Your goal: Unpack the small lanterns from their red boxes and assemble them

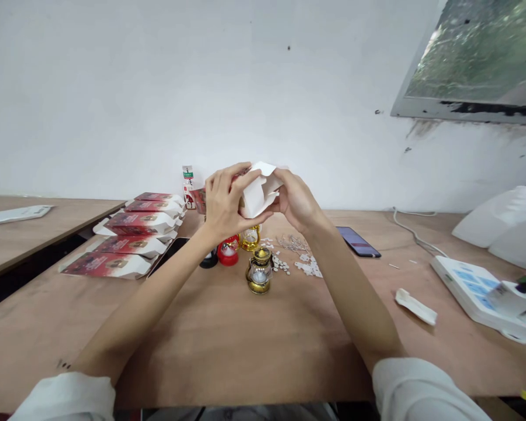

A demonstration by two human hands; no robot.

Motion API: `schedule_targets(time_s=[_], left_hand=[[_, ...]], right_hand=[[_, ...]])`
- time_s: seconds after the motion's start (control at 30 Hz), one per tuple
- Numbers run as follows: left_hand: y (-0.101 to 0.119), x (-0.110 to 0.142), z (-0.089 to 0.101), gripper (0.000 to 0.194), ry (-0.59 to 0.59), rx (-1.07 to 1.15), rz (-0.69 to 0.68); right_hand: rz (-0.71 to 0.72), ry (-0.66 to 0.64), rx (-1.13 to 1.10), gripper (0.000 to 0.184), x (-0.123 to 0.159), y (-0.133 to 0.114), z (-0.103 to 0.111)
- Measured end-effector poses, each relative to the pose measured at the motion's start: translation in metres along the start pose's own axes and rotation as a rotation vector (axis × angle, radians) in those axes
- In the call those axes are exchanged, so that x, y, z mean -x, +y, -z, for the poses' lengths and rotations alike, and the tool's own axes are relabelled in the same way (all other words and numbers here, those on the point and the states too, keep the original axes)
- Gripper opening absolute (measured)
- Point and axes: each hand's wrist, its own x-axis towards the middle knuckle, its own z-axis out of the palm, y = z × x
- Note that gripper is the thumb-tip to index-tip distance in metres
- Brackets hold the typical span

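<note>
Raised over the table, a small cardboard box [256, 196] has its white inner flaps turned toward me. My left hand [225, 202] grips it from the left, fingers over the top edge. On the other side my right hand [298, 199] holds the box by its right edge. Below them a bronze-coloured miniature lantern [260, 272] stands upright on the table. A red lantern [228, 251], a gold lantern [250, 237] and a black lantern [209, 259] stand behind it, partly hidden by my left hand and forearm.
Several red printed boxes [134, 223] lie in a row at left. Small white pieces [309, 266], button cells [281, 265] and thin wires [291, 242] are scattered behind the bronze lantern. A phone [358, 241], a white strip [416, 307] and a power strip [477, 286] lie to the right.
</note>
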Motion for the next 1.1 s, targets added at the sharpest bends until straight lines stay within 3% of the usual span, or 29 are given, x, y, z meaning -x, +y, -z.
schedule_targets(time_s=[0.17,0.37,0.57,0.93,1.1], left_hand=[[-0.003,-0.004,0.008,0.052,0.015,0.039,0.086],[-0.004,-0.008,0.013,0.040,0.071,0.091,0.094],[0.000,-0.008,0.015,0.037,0.035,0.093,0.125],[-0.001,-0.005,0.014,0.032,0.076,0.026,0.028],[-0.001,-0.006,0.009,0.034,0.164,-0.043,-0.067]], right_hand=[[0.001,-0.112,0.042,0.046,0.003,-0.008,0.008],[0.109,-0.086,0.114,0.045,0.009,-0.020,0.008],[0.083,-0.149,0.122,0.043,0.012,-0.021,0.004],[0.154,-0.123,0.119,0.040,0.013,-0.019,-0.003],[0.132,-0.104,0.043,0.043,0.017,-0.021,-0.007]])
